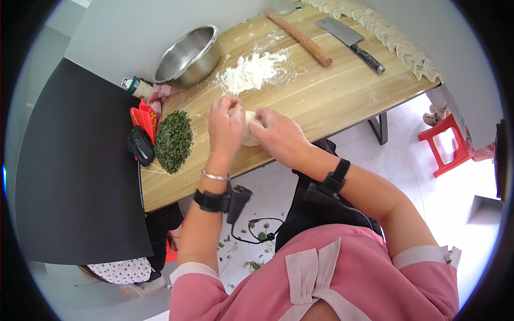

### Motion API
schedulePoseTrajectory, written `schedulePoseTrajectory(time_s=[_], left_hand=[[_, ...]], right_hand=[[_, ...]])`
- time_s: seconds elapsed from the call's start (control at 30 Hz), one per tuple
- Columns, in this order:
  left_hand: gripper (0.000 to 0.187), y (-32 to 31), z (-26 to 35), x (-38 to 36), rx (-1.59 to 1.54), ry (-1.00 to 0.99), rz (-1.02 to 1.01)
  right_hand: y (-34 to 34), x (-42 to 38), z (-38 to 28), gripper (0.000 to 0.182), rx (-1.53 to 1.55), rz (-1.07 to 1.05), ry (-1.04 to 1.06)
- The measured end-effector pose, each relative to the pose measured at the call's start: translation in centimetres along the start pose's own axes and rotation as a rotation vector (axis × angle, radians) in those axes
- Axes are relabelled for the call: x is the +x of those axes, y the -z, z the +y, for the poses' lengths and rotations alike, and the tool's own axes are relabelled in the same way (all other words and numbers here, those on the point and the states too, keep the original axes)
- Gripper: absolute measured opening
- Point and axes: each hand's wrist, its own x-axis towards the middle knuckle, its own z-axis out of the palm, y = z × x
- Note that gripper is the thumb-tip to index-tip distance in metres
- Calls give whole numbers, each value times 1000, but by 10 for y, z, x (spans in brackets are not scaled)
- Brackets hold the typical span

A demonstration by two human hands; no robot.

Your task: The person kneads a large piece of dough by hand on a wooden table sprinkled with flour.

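A pale ball of dough [249, 137] sits at the near side of the wooden table, between my two hands. My left hand [225, 124] presses on its left side with the fingers curled over the top. From the right, my right hand [280, 135] grips the dough, its fingers bent inward and thumb against it. Part of the dough is hidden by my fingers. Just beyond my hands lies a patch of white flour [251, 72]. Left of my left hand is a heap of chopped green leaves [173, 142].
A steel bowl [188, 59] stands at the back left. Farther right lie a rolling pin [300, 37], a cleaver [350, 43] and rows of dumplings [393, 43] along the edge. A red packet [143, 119] and black case [140, 145] flank the leaves. A red stool [447, 144] stands on the floor.
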Motion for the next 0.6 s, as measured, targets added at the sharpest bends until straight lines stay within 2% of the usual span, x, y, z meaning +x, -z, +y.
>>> schedulePoseTrajectory(time_s=[0.07, 0.1, 0.17, 0.27, 0.33, 0.4, 0.43, 0.5, 0.6], left_hand=[[14, 2, 19, -26, 304, -28, -1], [14, 0, 21, -39, 307, -29, -4], [23, -9, 17, -53, 421, -154, 164], [33, -23, 1, -61, 396, -165, 285], [37, -21, -1, -53, 429, -133, 245], [33, -16, -5, -39, 473, -113, 116], [33, -14, -11, -31, 478, -108, 117], [27, -10, -26, -15, 425, -133, 42], [27, -8, -44, 14, 404, -112, -58]], right_hand=[[4, -7, 3, 22, 41, 2, 42], [7, -10, 4, 22, 76, -2, 85], [16, -10, 9, 22, 131, -30, 88], [17, -1, 18, 23, 188, -57, 112], [13, 6, 23, 24, 195, -58, 125], [9, 14, 27, 32, 231, -106, 56], [7, 18, 28, 32, 236, -108, 59], [3, 27, 26, 40, 212, -187, -99], [-4, 39, 27, 48, 218, -170, -221]])
